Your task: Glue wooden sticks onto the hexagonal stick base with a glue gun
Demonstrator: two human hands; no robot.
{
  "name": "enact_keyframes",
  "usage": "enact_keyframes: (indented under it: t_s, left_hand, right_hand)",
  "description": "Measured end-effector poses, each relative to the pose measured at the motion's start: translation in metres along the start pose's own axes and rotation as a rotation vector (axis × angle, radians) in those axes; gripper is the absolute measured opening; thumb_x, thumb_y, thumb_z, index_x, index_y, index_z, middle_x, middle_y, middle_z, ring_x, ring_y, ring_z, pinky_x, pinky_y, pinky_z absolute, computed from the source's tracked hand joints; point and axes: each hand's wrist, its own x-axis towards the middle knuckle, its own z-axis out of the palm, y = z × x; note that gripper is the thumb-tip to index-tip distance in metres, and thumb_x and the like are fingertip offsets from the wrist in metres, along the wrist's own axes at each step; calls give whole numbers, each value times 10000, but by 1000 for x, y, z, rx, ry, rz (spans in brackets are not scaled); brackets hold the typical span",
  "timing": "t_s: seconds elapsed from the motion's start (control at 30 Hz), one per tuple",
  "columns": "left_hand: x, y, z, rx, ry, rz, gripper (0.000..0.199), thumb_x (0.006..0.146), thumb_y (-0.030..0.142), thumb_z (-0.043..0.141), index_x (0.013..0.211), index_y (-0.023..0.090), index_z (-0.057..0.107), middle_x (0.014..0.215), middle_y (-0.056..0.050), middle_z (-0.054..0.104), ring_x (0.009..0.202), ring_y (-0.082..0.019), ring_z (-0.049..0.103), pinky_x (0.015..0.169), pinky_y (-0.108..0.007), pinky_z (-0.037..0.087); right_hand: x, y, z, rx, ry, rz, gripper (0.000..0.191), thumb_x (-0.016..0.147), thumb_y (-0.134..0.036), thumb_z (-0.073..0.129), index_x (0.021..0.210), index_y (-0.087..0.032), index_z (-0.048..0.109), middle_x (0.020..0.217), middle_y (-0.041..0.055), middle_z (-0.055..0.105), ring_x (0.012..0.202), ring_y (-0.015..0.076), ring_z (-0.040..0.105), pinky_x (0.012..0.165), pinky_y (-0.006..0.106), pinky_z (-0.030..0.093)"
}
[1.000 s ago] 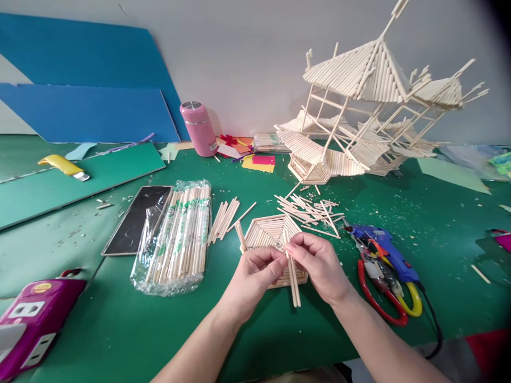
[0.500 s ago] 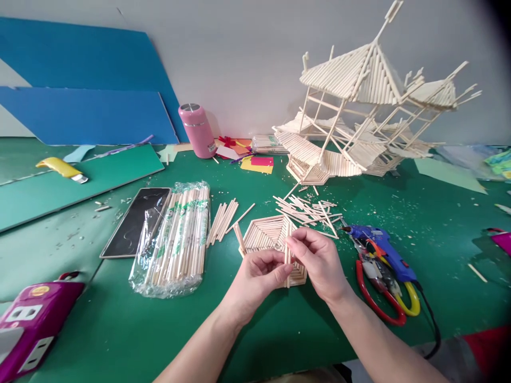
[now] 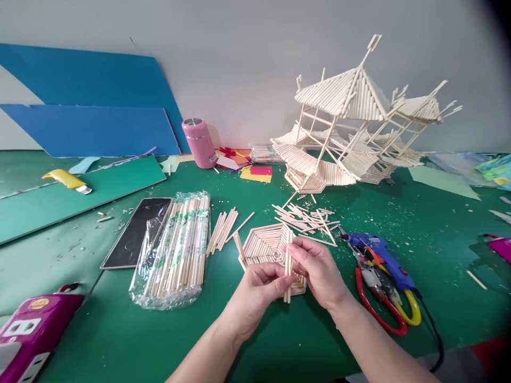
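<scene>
Between my two hands, a few short wooden sticks (image 3: 288, 255) are held upright, side by side. My left hand (image 3: 261, 290) pinches their lower part with thumb and fingers. Higher up, my right hand (image 3: 319, 266) grips the same sticks, thumb in front. Just behind my hands lies a many-sided wooden stick base (image 3: 259, 242) with a spiral pattern, partly hidden by my fingers. One short stick post (image 3: 238, 243) stands at its left corner. Loose cut sticks (image 3: 307, 218) are scattered beyond it, and a small row of sticks (image 3: 222, 229) lies to its left.
A stick pavilion model (image 3: 339, 133) stands at the back right. Right of my hands lie a blue glue gun (image 3: 385, 252) and red-and-yellow-handled pliers (image 3: 379, 298). Leftward are bagged chopsticks (image 3: 175, 250), a phone (image 3: 128, 239), a utility knife (image 3: 67, 180) and a purple power strip (image 3: 38, 330). A pink bottle (image 3: 198, 143) stands behind.
The camera view has tilted up a little, so things sit lower. Both hands keep hold of the sticks, and their grip shifts only slightly.
</scene>
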Motion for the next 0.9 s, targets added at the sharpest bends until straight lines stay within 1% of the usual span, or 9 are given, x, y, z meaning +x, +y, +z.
enact_keyframes:
  t_s: [0.13,0.23,0.33,0.4,0.53,0.67,0.73,0.83,0.9]
  left_hand:
    - [-2,1,1,-136,-21,-84,212,689,311,671,712,102,701,553,-25,560,525,-91,431,534,-214,319]
    - [-3,4,6,-242,-29,-115,263,714,338,613,699,91,702,586,-50,581,550,-111,458,540,-228,351]
    - [-3,6,11,-313,-9,-143,234,724,297,592,700,89,695,699,-68,619,583,-114,484,546,-231,370]
    - [-4,7,14,-329,-1,-146,192,724,250,604,732,82,695,717,-66,626,584,-105,492,553,-224,376]
    - [-7,8,17,-344,-18,-169,161,736,215,623,734,70,691,602,-34,588,572,-90,498,564,-202,380]
    - [-8,10,17,-342,-41,-167,157,719,212,652,692,61,686,645,-45,607,619,-94,521,613,-200,397]
    - [-7,10,17,-352,-44,-162,156,717,214,657,688,64,687,642,-42,606,624,-95,524,623,-202,401]
    - [-6,9,15,-370,-51,-173,155,722,221,656,698,71,688,643,-39,600,624,-95,525,621,-204,402]
    - [-6,7,14,-381,-63,-180,163,724,231,657,709,71,687,649,-37,592,611,-91,517,614,-205,400]
  right_hand:
    - [1,0,-1,154,-10,56,171,749,-317,613,713,-150,623,485,-83,296,445,48,231,417,190,208]
    - [1,-1,-2,213,-16,62,154,747,-294,608,716,-144,628,481,-82,299,448,47,240,413,178,219]
    - [-1,-2,-3,245,-37,74,155,752,-287,601,717,-139,634,481,-80,307,444,41,244,412,166,225]
    - [-3,-3,-3,264,-65,87,157,759,-287,595,729,-139,638,484,-79,315,440,35,258,420,161,238]
    - [-6,-5,-3,275,-100,77,148,765,-278,597,737,-140,646,477,-76,337,431,27,294,424,150,251]
    - [-6,-7,-2,296,-145,71,146,768,-273,598,729,-143,653,468,-73,352,427,28,329,422,145,267]
    - [-6,-8,-2,298,-141,70,160,766,-284,599,737,-140,662,489,-66,364,436,29,324,421,146,268]
    - [-6,-9,-3,292,-125,77,207,765,-321,600,778,-130,681,535,-53,387,454,31,319,421,148,273]
    - [-5,-9,-4,285,-148,79,228,776,-332,595,815,-128,689,526,-53,391,457,32,337,428,147,289]
